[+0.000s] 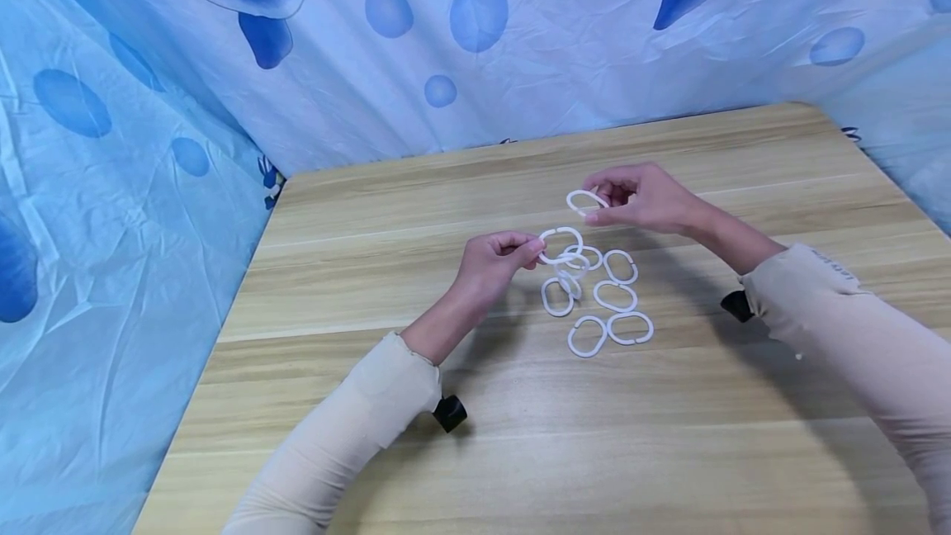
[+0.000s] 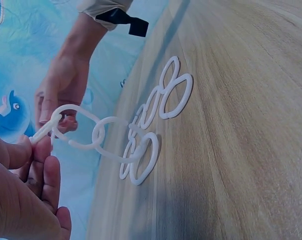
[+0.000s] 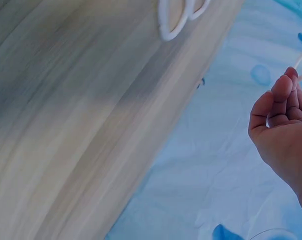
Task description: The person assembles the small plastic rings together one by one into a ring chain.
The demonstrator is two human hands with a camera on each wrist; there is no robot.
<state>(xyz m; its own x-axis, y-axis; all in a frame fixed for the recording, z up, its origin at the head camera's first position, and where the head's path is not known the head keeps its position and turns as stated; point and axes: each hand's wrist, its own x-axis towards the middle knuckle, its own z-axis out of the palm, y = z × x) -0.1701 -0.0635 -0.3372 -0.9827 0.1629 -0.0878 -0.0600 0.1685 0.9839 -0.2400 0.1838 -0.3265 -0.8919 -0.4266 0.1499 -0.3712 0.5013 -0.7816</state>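
In the head view my left hand (image 1: 492,264) pinches a white oval plastic link (image 1: 571,229) between thumb and fingers, above the table. More links hang joined below it as a short chain; the left wrist view shows one of these hanging links (image 2: 114,119) reaching down toward the links on the table. Farther right and back, my right hand (image 1: 648,199) holds a single white link (image 1: 570,203) by its edge, raised off the table and apart from the chain. In the right wrist view, that link (image 3: 300,59) shows only partly at the frame's edge.
Several loose white links lie on the wooden table (image 1: 461,452) just right of and in front of the chain, among them one link (image 1: 587,354) nearest the front. A blue patterned curtain (image 1: 327,106) hangs behind the table and at its sides.
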